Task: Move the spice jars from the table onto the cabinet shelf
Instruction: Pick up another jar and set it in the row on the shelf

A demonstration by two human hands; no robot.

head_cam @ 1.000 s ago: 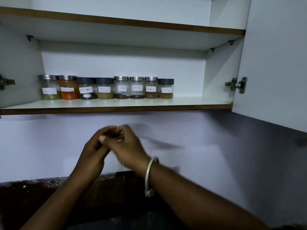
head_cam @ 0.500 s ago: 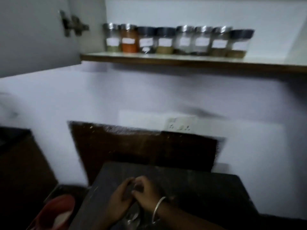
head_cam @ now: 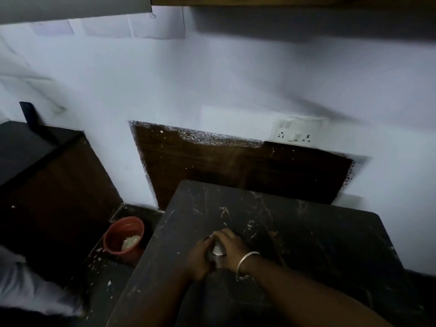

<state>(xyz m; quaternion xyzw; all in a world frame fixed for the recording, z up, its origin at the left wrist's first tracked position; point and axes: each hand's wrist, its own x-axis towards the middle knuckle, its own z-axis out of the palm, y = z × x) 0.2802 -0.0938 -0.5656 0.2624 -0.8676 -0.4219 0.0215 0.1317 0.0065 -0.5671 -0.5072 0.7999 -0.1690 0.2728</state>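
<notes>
A spice jar (head_cam: pixel 218 249) with a silver metal lid stands on the dark marbled table (head_cam: pixel 306 244), near its middle. My left hand (head_cam: pixel 199 260) wraps its left side. My right hand (head_cam: pixel 232 246), with a silver bangle at the wrist, covers its top and right side. Only the lid shows between my fingers; the jar's body and label are hidden. The underside edge of the cabinet shelf (head_cam: pixel 283 0) runs along the top of the view, and the jars on it are out of sight.
A red bucket (head_cam: pixel 123 237) with white stuff inside stands on the floor left of the table. A dark cabinet (head_cam: pixel 47 185) rises further left. A wall socket plate (head_cam: pixel 295 133) sits on the white wall above a dark wooden panel (head_cam: pixel 236 168).
My view has dropped from the shelf with its row of jars down to the table. Both hands came down from chest height and closed around a jar on the tabletop.
</notes>
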